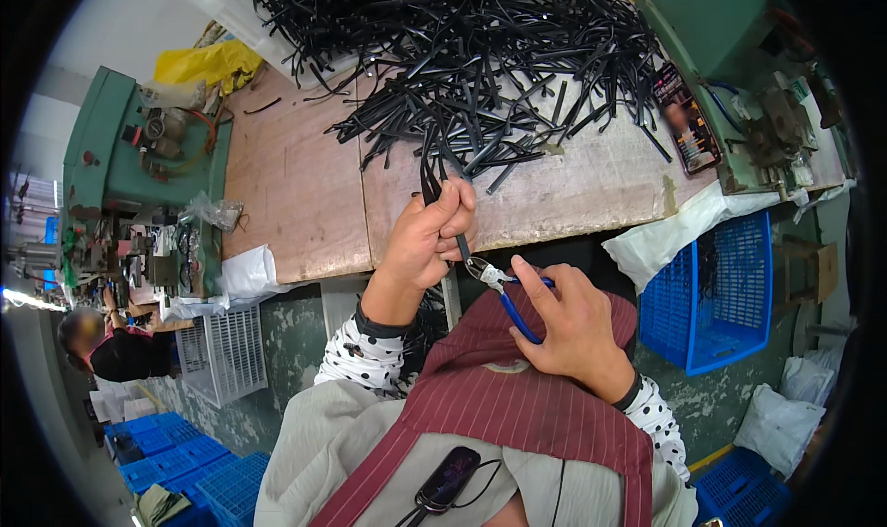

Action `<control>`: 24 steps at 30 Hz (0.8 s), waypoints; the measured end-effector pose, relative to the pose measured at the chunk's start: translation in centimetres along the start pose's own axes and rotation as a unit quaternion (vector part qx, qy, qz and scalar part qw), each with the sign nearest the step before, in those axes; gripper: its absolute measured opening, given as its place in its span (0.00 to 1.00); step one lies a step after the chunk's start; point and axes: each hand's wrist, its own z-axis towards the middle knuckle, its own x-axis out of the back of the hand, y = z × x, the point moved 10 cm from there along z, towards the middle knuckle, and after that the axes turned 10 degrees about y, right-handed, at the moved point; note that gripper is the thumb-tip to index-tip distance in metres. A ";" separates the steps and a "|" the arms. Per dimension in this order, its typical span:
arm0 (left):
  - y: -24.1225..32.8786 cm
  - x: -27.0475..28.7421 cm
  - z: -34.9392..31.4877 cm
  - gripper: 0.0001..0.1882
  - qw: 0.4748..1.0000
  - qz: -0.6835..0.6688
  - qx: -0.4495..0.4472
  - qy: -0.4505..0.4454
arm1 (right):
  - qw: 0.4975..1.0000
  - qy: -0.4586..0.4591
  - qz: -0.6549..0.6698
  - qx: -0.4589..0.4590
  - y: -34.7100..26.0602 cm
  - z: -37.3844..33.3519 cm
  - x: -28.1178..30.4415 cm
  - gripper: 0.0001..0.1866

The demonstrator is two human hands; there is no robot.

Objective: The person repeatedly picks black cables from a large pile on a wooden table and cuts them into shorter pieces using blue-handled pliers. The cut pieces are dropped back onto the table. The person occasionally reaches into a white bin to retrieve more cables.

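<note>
Faces a wooden table (291, 171) with a heap of black strips (462, 28) across its far side. Has a blue crate (667, 310) below the table's right end. Holds the right hand (577, 328) just before the near edge, with fingers closed around blue-handled pliers (492, 276). Holds the left hand (432, 233) over that edge, with fingers clamped on a few held strips (430, 183) ending near the pliers' tips.

The pliers (493, 276) have spread blue handles and tilt, silver tip by the low end of thin black strips (429, 183) that point up above them.
</note>
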 end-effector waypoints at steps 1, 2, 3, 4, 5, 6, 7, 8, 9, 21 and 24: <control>-0.1 -0.1 0.0 0.16 1.000 0.001 0.003 -0.006 | 1.000 -0.001 -0.006 0.002 -0.1 0.0 0.0 0.45; -0.1 -0.1 -0.1 0.17 1.000 0.002 0.006 -0.012 | 1.000 -0.002 -0.011 0.004 -0.2 0.0 0.0 0.45; -0.1 -0.2 -0.1 0.17 1.000 0.003 0.008 -0.019 | 1.000 -0.002 -0.018 0.006 -0.3 0.0 0.0 0.45; -0.2 -0.2 -0.1 0.17 1.000 0.003 0.019 -0.023 | 1.000 -0.009 -0.019 0.006 -0.3 -0.1 -0.1 0.45; -0.4 -0.2 -0.2 0.17 0.999 0.002 0.030 -0.027 | 1.000 -0.016 -0.020 0.005 -0.4 -0.1 -0.2 0.45; -0.6 -0.2 -0.2 0.17 0.999 0.002 0.042 -0.030 | 1.000 -0.023 -0.021 0.005 -0.4 -0.2 -0.4 0.45; -0.7 0.0 -0.1 0.17 0.999 -0.011 0.043 -0.023 | 1.000 -0.020 -0.012 0.004 -0.4 -0.2 -0.3 0.45; -0.7 0.1 -0.1 0.17 0.999 -0.023 0.045 -0.016 | 1.000 -0.016 -0.003 0.004 -0.4 -0.2 -0.3 0.45; -0.8 0.2 0.1 0.17 0.998 -0.035 0.046 -0.011 | 1.000 -0.011 0.004 0.003 -0.3 -0.1 -0.2 0.45; 3.3 -0.1 -5.9 0.17 0.837 0.146 -0.476 0.228 | 0.982 -0.034 0.137 -0.129 1.8 -1.2 -2.1 0.45; 3.1 -1.0 -6.4 0.17 0.825 0.170 -0.500 0.199 | 0.982 -0.056 0.124 -0.135 1.9 -1.1 -1.9 0.45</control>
